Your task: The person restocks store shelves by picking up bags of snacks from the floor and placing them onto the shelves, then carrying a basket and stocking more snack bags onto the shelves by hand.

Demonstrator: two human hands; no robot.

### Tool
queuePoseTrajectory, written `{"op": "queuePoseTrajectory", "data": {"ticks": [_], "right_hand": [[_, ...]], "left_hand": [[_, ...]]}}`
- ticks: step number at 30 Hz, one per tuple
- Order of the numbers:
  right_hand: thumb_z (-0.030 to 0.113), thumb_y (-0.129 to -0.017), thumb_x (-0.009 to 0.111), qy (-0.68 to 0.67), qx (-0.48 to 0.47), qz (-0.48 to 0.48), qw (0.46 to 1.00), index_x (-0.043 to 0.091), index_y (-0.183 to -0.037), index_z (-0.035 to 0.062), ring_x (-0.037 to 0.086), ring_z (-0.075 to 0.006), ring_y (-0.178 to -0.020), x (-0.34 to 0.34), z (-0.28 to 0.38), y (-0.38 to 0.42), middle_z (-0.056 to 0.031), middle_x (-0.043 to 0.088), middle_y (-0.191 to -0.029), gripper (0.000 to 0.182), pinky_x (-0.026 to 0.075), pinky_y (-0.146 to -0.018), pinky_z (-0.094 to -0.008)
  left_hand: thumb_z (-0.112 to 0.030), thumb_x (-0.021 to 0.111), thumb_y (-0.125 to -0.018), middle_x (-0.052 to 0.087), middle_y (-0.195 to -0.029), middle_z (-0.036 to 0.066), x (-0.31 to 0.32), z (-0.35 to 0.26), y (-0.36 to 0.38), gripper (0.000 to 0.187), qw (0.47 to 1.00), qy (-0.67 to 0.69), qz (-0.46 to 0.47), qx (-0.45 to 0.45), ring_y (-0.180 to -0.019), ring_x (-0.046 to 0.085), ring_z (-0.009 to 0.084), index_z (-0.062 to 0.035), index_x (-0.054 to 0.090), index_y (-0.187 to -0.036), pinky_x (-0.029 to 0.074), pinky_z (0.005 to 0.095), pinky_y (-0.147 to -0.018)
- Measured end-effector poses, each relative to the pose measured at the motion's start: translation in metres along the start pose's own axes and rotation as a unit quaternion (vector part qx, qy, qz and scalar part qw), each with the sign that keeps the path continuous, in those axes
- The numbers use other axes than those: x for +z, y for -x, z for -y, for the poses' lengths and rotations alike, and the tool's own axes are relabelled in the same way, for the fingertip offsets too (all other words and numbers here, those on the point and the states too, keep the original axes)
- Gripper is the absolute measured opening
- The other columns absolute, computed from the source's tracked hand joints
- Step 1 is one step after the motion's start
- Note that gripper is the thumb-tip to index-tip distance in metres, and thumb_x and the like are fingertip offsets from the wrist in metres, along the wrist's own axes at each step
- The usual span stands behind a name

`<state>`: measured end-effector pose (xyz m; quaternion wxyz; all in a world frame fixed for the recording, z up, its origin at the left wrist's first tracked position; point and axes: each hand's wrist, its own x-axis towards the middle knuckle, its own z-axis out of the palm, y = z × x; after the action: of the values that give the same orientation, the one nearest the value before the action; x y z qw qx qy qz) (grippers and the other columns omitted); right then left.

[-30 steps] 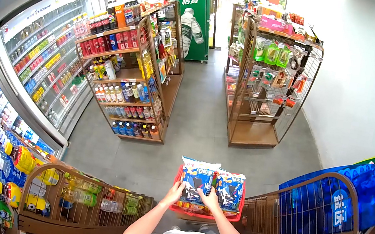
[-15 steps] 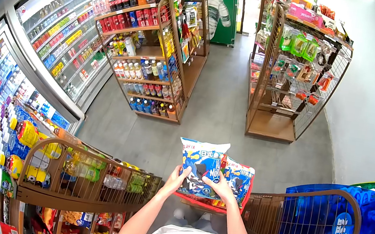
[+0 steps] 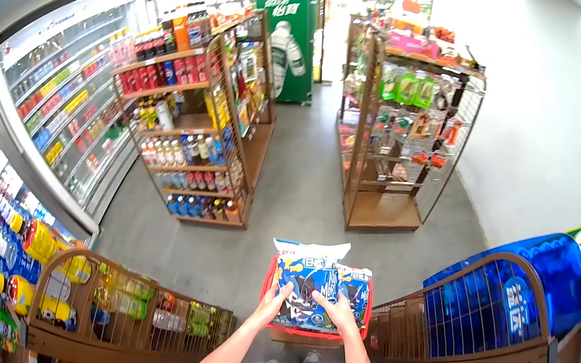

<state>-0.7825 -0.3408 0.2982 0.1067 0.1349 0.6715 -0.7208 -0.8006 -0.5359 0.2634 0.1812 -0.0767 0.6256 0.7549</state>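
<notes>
Held in front of my body is a blue snack bag point(image 3: 307, 281) with a white top edge and dark print. My left hand point(image 3: 272, 305) is closed on its left side, thumb across the front. On the right side of the same bag, my right hand point(image 3: 336, 313) grips it with the thumb pointing inward. A red basket point(image 3: 365, 323) lies around and below the bag, its rim showing at the left, right and bottom. Inside, partly covered, is a second blue bag point(image 3: 356, 283) of similar print. My fingers behind the held bag are hidden.
Wire-sided shelf units point(image 3: 133, 312) point(image 3: 467, 316) flank me, with drink bottles on the left and blue-wrapped packs point(image 3: 493, 293) on the right. Ahead stand a drinks shelf point(image 3: 185, 127) and a snack rack point(image 3: 384, 215), with grey floor point(image 3: 293, 167) between. Glass-door coolers point(image 3: 53, 98) line the left wall.
My view has tilted upward and shifted. The held bag now sits lower against the basket, which shows on both sides of it instead of mainly at the right. Both hands keep their grip.
</notes>
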Motion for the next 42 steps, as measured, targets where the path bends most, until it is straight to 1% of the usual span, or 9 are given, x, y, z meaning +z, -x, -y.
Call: {"op": "queuePoseTrajectory", "data": {"ticks": [8,9,11,16,23,32,36,37,42], "right_hand": [[0.027,-0.080,0.078,-0.020,-0.029,-0.077,0.996,0.055,-0.122,-0.0010,0.061,-0.0142,-0.099,0.025,-0.024,0.044,-0.0077,0.064,-0.113,0.056,0.048,-0.089,-0.0292],[0.027,-0.080,0.078,-0.019,-0.027,-0.092,0.995,0.055,-0.122,-0.0009,0.061,-0.0140,-0.099,0.028,-0.030,0.052,-0.0076,0.064,-0.113,0.056,0.048,-0.089,-0.0292],[0.027,-0.080,0.078,-0.014,-0.014,-0.115,0.993,0.055,-0.122,-0.0002,0.061,-0.0132,-0.098,0.029,-0.039,0.069,-0.0066,0.065,-0.113,0.055,0.049,-0.087,-0.0288],[0.027,-0.081,0.077,-0.031,-0.001,-0.183,0.983,0.056,-0.120,0.0003,0.061,-0.0130,-0.097,0.014,-0.064,0.123,-0.0065,0.065,-0.111,0.051,0.048,-0.088,-0.0284],[0.034,-0.074,0.082,-0.035,-0.064,-0.331,0.941,0.056,-0.120,-0.0025,0.062,-0.0135,-0.097,-0.010,-0.079,0.217,-0.0085,0.066,-0.110,0.064,0.048,-0.088,-0.0286],[0.033,-0.071,0.084,-0.006,-0.094,-0.425,0.900,0.048,-0.130,-0.0020,0.059,-0.0144,-0.102,-0.055,-0.104,0.370,-0.0091,0.063,-0.116,0.078,0.047,-0.092,-0.0298],[0.037,-0.070,0.084,0.012,-0.052,-0.447,0.893,0.047,-0.131,-0.0028,0.059,-0.0157,-0.103,-0.075,-0.125,0.449,-0.0106,0.063,-0.116,0.082,0.047,-0.093,-0.0316],[0.035,-0.070,0.085,-0.015,-0.087,-0.451,0.888,0.048,-0.130,-0.0026,0.060,-0.0154,-0.102,-0.082,-0.147,0.460,-0.0098,0.063,-0.115,0.080,0.047,-0.092,-0.0314],[0.031,-0.069,0.086,-0.084,-0.114,-0.464,0.874,0.052,-0.124,-0.0006,0.061,-0.0134,-0.098,-0.086,-0.179,0.527,-0.0075,0.065,-0.110,0.072,0.049,-0.088,-0.0294]], "left_hand": [[-0.045,0.060,-0.091,0.060,-0.120,0.014,-0.016,0.022,0.013,0.064,0.996,-0.029,0.037,0.075,-0.109,0.056,0.0183,0.0071,0.050,-0.126,0.042,0.0309,-0.096],[-0.043,0.059,-0.092,0.062,-0.116,0.015,-0.019,0.051,0.003,0.059,0.986,-0.091,-0.024,0.136,-0.106,0.058,0.0185,0.0079,0.054,-0.121,0.043,0.0307,-0.094],[-0.043,0.056,-0.094,0.066,-0.103,0.014,-0.003,0.023,0.036,0.054,0.990,-0.075,-0.017,0.121,-0.098,0.061,0.0186,0.0069,0.060,-0.113,0.045,0.0313,-0.088],[-0.046,0.050,-0.095,0.067,-0.086,0.015,0.016,0.065,0.055,0.052,0.987,-0.112,0.030,0.108,-0.081,0.062,0.0200,0.0049,0.062,-0.096,0.047,0.0343,-0.075],[-0.043,0.044,-0.098,0.066,-0.082,0.015,0.077,0.067,0.109,0.052,0.969,-0.141,0.155,0.131,-0.078,0.060,0.0200,0.0061,0.060,-0.093,0.045,0.0355,-0.072],[-0.032,0.040,-0.100,0.063,-0.080,0.009,0.165,0.120,0.210,0.042,0.939,-0.080,0.285,0.178,-0.074,0.055,0.0142,0.0055,0.057,-0.091,0.044,0.0317,-0.068],[-0.029,0.038,-0.101,0.066,-0.092,0.014,0.194,0.158,0.273,0.042,0.928,-0.088,0.320,0.168,-0.083,0.059,0.0191,0.0083,0.057,-0.106,0.046,0.0331,-0.075],[-0.029,0.037,-0.101,0.065,-0.098,0.017,0.198,0.163,0.290,0.043,0.920,-0.120,0.329,0.174,-0.089,0.060,0.0212,0.0093,0.054,-0.113,0.046,0.0335,-0.079],[-0.029,0.036,-0.101,0.065,-0.097,0.017,0.213,0.183,0.354,0.044,0.904,-0.163,0.356,0.173,-0.088,0.060,0.0212,0.0093,0.054,-0.113,0.046,0.0335,-0.079]]}}
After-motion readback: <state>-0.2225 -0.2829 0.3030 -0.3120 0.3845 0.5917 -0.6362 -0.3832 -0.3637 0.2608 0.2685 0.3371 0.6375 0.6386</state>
